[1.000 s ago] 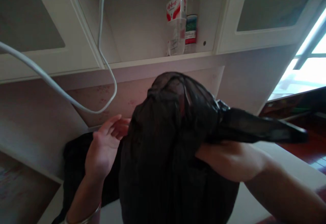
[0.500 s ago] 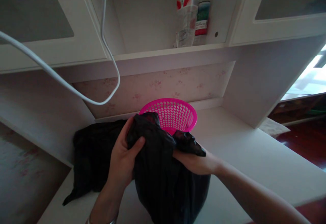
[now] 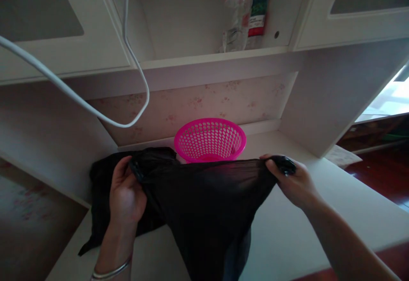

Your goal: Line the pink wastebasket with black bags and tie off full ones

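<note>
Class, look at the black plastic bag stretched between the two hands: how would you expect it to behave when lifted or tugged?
The black bag is probably floppy: between the left hand and right hand only its top edge runs taut, and the rest droops in folds. It seems light, since fingertip pinches hold it. The film looks thin and slightly see-through, so a hard tug might tear it.

The scene is dimly lit; daylight is admitted from the overexposed window (image 3: 391,98) at the right. Straight cabinet edges are bent by wide-angle distortion far from it.
</note>
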Demonstrator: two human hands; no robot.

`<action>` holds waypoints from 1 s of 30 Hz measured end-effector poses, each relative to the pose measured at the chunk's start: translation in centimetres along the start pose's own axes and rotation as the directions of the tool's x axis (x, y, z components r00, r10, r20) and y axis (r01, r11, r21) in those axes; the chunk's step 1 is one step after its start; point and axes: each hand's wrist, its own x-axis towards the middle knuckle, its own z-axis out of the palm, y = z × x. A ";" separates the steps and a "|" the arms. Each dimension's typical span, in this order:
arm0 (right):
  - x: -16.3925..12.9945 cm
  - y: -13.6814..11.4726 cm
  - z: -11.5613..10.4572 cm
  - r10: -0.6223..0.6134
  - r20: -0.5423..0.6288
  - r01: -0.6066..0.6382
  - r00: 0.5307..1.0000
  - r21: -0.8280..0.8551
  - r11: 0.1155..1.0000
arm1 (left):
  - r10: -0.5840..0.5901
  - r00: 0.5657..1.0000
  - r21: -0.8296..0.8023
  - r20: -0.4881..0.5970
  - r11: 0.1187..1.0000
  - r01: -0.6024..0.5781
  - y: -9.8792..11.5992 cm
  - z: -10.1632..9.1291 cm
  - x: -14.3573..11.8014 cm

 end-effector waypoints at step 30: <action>0.2 4.7 -0.7 0.235 0.115 -0.260 0.965 0.304 0.917 | -0.402 0.913 0.467 0.074 0.822 0.324 1.8 -3.2 1.3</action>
